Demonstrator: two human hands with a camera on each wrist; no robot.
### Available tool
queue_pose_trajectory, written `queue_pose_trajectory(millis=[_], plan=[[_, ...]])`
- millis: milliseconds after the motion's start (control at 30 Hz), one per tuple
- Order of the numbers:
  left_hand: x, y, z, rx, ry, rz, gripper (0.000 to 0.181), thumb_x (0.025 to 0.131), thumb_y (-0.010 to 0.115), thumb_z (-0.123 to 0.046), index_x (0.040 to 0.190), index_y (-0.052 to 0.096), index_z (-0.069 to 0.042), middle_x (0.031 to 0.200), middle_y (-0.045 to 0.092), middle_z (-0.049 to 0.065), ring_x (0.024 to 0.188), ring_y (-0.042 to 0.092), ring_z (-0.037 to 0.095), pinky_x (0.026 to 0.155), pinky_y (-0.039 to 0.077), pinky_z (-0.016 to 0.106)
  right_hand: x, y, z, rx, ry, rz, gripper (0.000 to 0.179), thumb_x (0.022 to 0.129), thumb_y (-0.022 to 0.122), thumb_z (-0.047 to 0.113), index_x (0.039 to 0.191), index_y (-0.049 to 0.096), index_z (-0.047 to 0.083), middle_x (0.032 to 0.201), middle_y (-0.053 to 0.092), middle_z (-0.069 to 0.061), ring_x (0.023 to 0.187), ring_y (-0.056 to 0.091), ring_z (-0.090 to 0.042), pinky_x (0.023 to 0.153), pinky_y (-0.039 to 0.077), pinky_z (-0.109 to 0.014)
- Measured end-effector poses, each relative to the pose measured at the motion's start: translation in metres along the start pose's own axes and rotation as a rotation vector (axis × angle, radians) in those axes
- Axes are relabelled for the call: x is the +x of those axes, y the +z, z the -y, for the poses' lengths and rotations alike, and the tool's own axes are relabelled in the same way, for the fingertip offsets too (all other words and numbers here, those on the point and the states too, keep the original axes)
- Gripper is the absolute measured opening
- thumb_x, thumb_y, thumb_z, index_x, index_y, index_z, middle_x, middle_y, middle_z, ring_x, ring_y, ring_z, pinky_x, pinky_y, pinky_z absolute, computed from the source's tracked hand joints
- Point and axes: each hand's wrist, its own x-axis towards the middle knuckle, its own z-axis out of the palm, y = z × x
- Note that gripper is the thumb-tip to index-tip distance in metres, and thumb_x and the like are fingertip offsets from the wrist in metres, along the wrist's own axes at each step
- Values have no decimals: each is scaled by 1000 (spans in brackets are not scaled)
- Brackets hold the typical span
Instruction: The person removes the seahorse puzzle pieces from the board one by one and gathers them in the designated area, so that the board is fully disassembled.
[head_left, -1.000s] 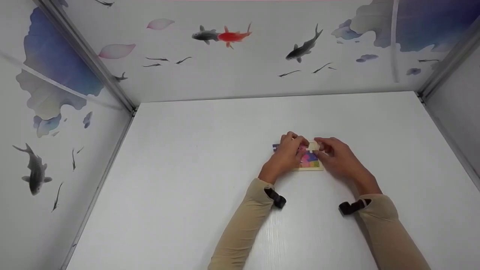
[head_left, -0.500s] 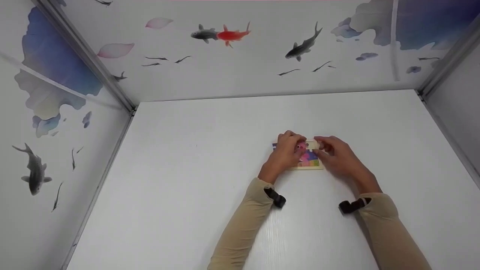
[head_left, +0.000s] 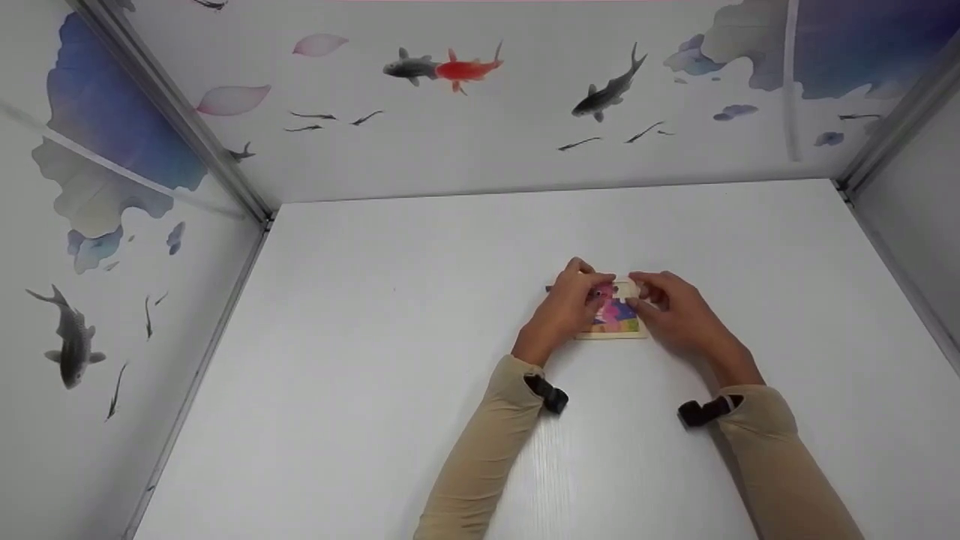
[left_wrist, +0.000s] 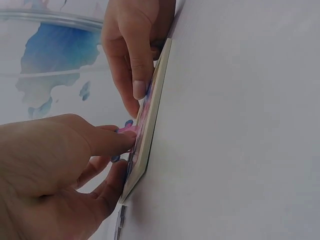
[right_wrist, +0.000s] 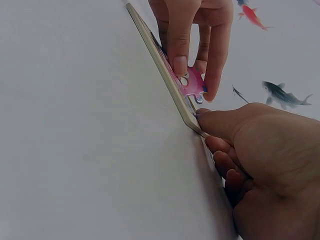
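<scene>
A small jigsaw puzzle in a pale wooden tray (head_left: 611, 336) lies on the white table, its picture pink, purple and blue. My left hand (head_left: 561, 306) pinches a pink puzzle piece (right_wrist: 192, 82) between thumb and fingers. In the right wrist view that piece stands tilted over the puzzle. My right hand (head_left: 679, 311) grips the right edge of the tray, thumb on top and fingers at its side. Pale bare wood shows at the tray's upper right. Left fingers hide much of the puzzle's left part in the head view.
Beside the tray's left end a dark loose piece (left_wrist: 120, 222) lies on the table (head_left: 360, 337), mostly hidden behind my left hand in the head view. White walls (head_left: 487, 150) painted with fish and leaves stand at the back and left.
My left hand has shifted slightly left and its fingers have turned, uncovering more of the puzzle's middle and covering more of the loose piece. My right hand stays at the tray's edge.
</scene>
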Motion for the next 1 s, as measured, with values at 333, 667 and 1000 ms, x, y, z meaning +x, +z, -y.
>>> queue_pose_trajectory(millis=[333, 667, 1000], plan=[[1, 2, -3, 10, -60, 34, 41, 108, 65, -10, 149, 63, -13, 139, 64, 6, 131, 60, 19, 114, 49, 27, -1, -1, 1, 9, 3, 4, 51, 109, 67, 24, 157, 57, 11, 117, 61, -10, 106, 52, -24, 90, 43, -25], [-1, 2, 2, -60, -8, -16, 29, 108, 65, -8, 136, 72, -7, 127, 72, 7, 119, 65, 18, 107, 52, 26, -1, 0, -1, 10, -23, -11, 51, 108, 69, 22, 155, 58, 9, 116, 63, -12, 105, 53, -25, 89, 42, -23], [-2, -3, 6, -186, -58, -35, 31, 106, 68, -7, 137, 73, -8, 124, 72, 7, 106, 66, 10, 94, 55, 17, 1, 0, -4, 6, -5, 7, 51, 109, 67, 26, 157, 57, 10, 115, 61, -10, 104, 52, -24, 89, 42, -25]])
